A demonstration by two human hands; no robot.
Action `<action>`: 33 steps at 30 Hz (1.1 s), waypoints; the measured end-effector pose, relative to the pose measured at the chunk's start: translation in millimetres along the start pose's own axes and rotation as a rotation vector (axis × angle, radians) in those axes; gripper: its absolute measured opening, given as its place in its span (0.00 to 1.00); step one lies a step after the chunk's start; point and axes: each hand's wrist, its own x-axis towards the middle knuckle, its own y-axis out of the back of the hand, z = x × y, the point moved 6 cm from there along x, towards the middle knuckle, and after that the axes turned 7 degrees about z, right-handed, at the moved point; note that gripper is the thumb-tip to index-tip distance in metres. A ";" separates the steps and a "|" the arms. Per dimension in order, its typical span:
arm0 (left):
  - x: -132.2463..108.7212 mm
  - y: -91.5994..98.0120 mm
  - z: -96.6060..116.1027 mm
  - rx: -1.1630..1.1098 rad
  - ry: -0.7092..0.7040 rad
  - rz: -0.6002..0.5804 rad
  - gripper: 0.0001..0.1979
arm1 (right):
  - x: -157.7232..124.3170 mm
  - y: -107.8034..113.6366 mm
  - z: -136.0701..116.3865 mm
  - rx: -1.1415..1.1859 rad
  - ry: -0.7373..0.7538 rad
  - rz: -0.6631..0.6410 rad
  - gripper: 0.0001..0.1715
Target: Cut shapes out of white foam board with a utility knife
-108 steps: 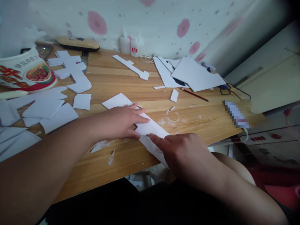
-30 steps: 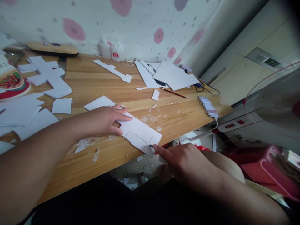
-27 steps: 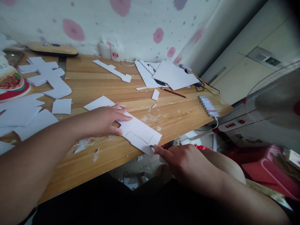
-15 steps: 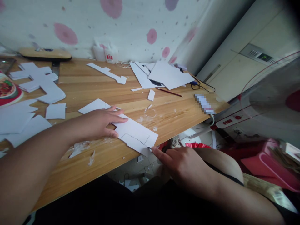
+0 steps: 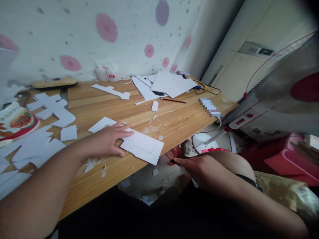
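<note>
My left hand (image 5: 107, 141) lies with fingers spread on a white board piece (image 5: 147, 144), pressing it to the wooden table. Pencilled lines mark a shape near the board's front edge, and its right corner juts past the table edge. My right hand (image 5: 199, 167) is closed around a slim craft knife (image 5: 172, 162), apart from the board and beyond the table's front edge. Only the dark tip shows clearly, with the index finger stretched along it; the palm hides most of the rest. Another white piece (image 5: 104, 122) extends behind my left hand.
White cut pieces (image 5: 53, 108) and a food packet (image 5: 20, 122) lie at left. Larger sheets (image 5: 171, 84), a pencil (image 5: 174, 100) and a power strip (image 5: 209, 107) are farther back. A fan (image 5: 281, 73) stands right; scraps litter the floor.
My right hand has drawn the craft knife off the board's front edge, toward the lower right. My left hand stays on the board. The camera view has shifted slightly.
</note>
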 end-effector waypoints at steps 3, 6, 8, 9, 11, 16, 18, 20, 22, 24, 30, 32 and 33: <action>-0.5 5.2 5.2 0.048 -0.002 0.061 0.40 | -1.1 0.3 18.2 0.427 -0.093 0.160 0.30; -0.7 13.3 14.1 0.083 -0.054 0.159 0.38 | 7.1 -10.7 33.1 0.705 -0.114 0.364 0.27; -2.2 19.9 19.5 0.090 -0.090 0.236 0.38 | 15.1 -23.2 38.4 0.791 -0.107 0.384 0.24; -3.6 23.9 21.3 0.090 -0.094 0.281 0.37 | 18.5 -27.0 41.4 0.816 -0.115 0.398 0.23; -8.0 34.1 23.9 0.102 -0.077 0.400 0.35 | 23.3 -26.8 50.1 0.850 -0.177 0.467 0.21; -24.6 55.7 35.1 0.170 -0.104 0.752 0.28 | 45.0 -0.8 56.8 0.937 -0.272 0.510 0.21; -27.7 56.9 35.8 0.179 -0.086 0.828 0.25 | 64.6 5.4 49.6 1.004 -0.240 0.426 0.23; -25.4 53.2 33.6 0.198 -0.032 0.800 0.23 | 86.0 5.8 47.7 1.071 -0.270 0.412 0.24; -20.8 47.7 30.7 0.245 0.045 0.702 0.26 | 105.0 1.1 52.8 1.110 -0.357 0.461 0.23; -18.7 45.8 28.8 0.313 0.124 0.629 0.32 | 120.1 -5.5 58.3 1.128 -0.416 0.490 0.23; -27.5 56.9 33.5 0.337 0.225 0.652 0.33 | 143.6 -1.7 49.1 1.261 -0.303 0.470 0.28; -31.0 58.6 35.4 0.317 0.238 0.662 0.33 | 150.3 2.2 34.0 1.365 -0.197 0.385 0.30; -32.4 58.6 36.1 0.308 0.242 0.660 0.33 | 153.7 3.9 25.6 1.430 -0.140 0.339 0.30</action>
